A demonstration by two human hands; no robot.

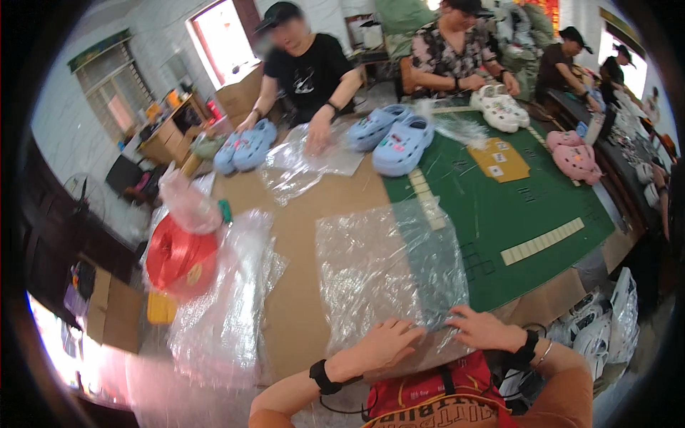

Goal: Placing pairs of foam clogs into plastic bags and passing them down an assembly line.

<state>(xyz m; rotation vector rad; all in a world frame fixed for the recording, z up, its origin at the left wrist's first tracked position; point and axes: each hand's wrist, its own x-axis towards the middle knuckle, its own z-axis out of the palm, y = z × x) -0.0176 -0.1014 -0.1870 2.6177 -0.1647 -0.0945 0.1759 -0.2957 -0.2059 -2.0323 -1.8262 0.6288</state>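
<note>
A clear plastic bag [371, 267] lies spread out before me, partly over brown cardboard and partly over a green mat. My left hand [385, 347] rests on its near edge with fingers stretched out toward the right. At the bag's near right corner, my right hand [486, 330] has its fingertips bent onto the film and seems to pinch the edge; its thumb is hidden. Left of this bag lies a stack of clear plastic bags [225, 314]. A roll of red plastic twine [182, 257] sits beside the stack, with a pinkish plastic bundle [187, 200] behind it.
Across the table, a person in black [307, 78] handles another clear bag [310, 167] between blue clogs [403, 145]. White clogs [499, 108] sit before a second person. Pink clogs [574, 157] lie at the far right. Wrapped shoes [596, 324] are piled beyond the table's right edge.
</note>
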